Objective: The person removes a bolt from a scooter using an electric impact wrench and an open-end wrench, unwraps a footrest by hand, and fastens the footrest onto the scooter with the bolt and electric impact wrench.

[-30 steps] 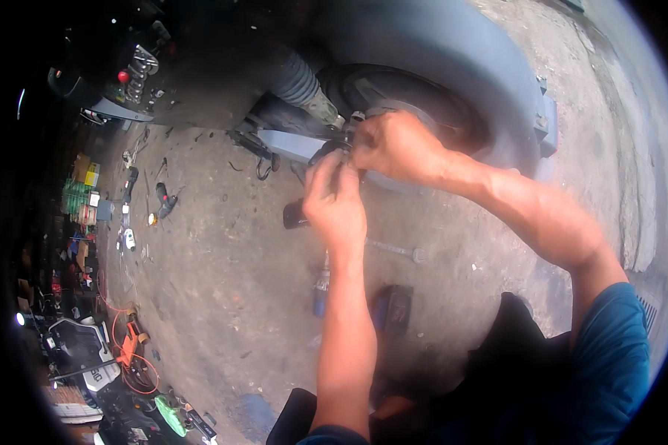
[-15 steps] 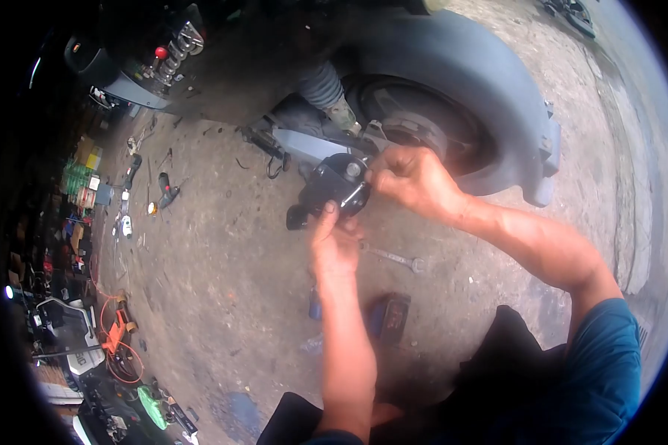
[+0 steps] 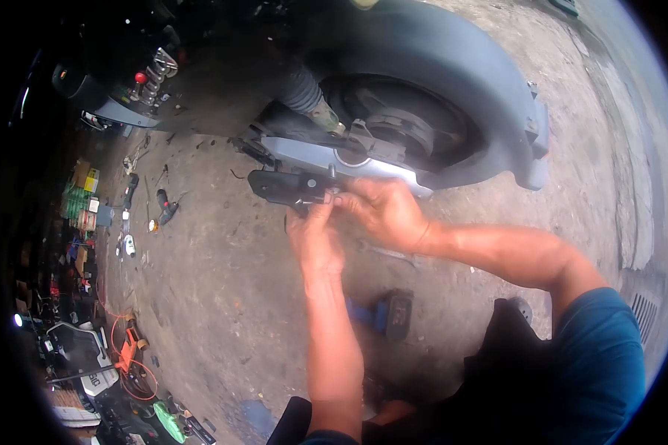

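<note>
In the head view, my left hand (image 3: 315, 241) grips a black bracket-like part (image 3: 282, 187) from below, its thumb pressed near the right end. A metal bolt (image 3: 332, 171) sticks up at that end. My right hand (image 3: 386, 211) is closed there, thumb and fingertips pinched around the bolt's lower end, which they mostly cover. Just behind the part lies a silver swingarm (image 3: 304, 150), running to the hub of a large wheel (image 3: 453, 67). A ribbed shock absorber (image 3: 304, 93) comes down to the swingarm near the wheel.
On the floor below my hands lie a wrench (image 3: 390, 254), partly hidden, and a blue and black tool (image 3: 393, 315). A cordless drill (image 3: 165, 208) and scattered tools lie on the left. An orange tool with a cable (image 3: 128, 348) stands lower left. A coil spring (image 3: 156, 74) shows upper left.
The black part has turned from its broad face to a narrow edge and shifted left, lower against the wheel. Both hands moved with it, and more of the swingarm shows.
</note>
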Demonstrator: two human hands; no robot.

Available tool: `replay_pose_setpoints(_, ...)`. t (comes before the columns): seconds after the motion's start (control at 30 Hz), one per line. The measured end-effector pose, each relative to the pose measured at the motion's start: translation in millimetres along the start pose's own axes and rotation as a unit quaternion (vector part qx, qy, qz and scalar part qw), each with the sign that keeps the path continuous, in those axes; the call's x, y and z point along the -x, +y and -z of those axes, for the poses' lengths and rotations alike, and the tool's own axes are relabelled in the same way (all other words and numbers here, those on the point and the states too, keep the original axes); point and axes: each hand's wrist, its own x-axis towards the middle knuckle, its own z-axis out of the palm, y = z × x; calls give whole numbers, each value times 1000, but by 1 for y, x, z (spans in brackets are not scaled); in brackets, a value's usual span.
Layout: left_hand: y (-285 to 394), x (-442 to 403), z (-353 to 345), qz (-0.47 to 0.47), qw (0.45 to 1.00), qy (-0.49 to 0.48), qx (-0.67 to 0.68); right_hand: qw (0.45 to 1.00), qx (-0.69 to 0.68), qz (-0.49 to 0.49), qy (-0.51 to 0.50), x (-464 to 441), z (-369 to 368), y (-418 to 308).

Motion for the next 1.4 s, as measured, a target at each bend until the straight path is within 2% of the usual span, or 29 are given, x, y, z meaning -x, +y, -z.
replay_pose_setpoints(0.1, 1, 1, 5, 36, 994, -104, -10, 992, 93, 79, -20, 3, 14, 7)
replay_pose_setpoints(0.2, 3, -9, 4, 45, 993, -78, -70, 970, 196, 130, -61, 2, 28, 0)
replay_pose_setpoints(0.23, 4, -14, 7, 22, 992, -98, -77, 960, 229, 141, -80, 1, 32, -5)
replay_pose_setpoints(0.3, 7, -24, 10, -28, 985, -141, -91, 954, 229, 175, -79, -7, 35, -10)
replay_pose_setpoints(0.43, 18, -29, 12, -22, 983, -169, -74, 942, 238, 193, -137, -18, 43, -28)
replay_pose_setpoints(0.5, 19, -34, 15, -24, 975, -217, -49, 941, 239, 179, -158, -22, 45, -33)
replay_pose_setpoints(0.7, 10, -36, -5, -10, 999, 0, 37, 919, 239, 142, -281, -54, 69, -53)
replay_pose_setpoints(0.73, 8, -40, 0, -9, 999, -39, 20, 946, 198, 121, -225, -56, 75, -53)
replay_pose_setpoints(0.77, 6, -45, 10, -9, 997, -76, 2, 959, 226, 49, -165, -63, 76, -49)
replay_pose_setpoints(0.83, 8, -52, 19, -6, 991, -127, -29, 989, 129, 36, -67, -79, 75, -35)
replay_pose_setpoints(0.93, 17, -65, 20, 5, 979, -179, -93, 989, 90, 6, -116, -109, 64, -18)
replay_pose_setpoints(1.03, 29, -65, 2, 30, 974, -165, -153, 973, 61, -44, -218, -126, 58, -14)
replay_pose_setpoints(1.07, 29, -68, 2, 25, 965, -216, -149, 969, 56, -43, -235, -130, 59, -11)
replay_pose_setpoints(1.13, 29, -68, -2, 9, 951, -234, -201, 962, 47, -37, -268, -135, 63, -8)
replay_pose_setpoints(1.23, 29, -68, -10, 3, 945, -220, -240, 964, 40, -14, -262, -137, 63, 3)
replay_pose_setpoints(1.4, 33, -70, -18, -5, 939, -210, -273, 964, 109, -15, -241, -130, 67, -5)
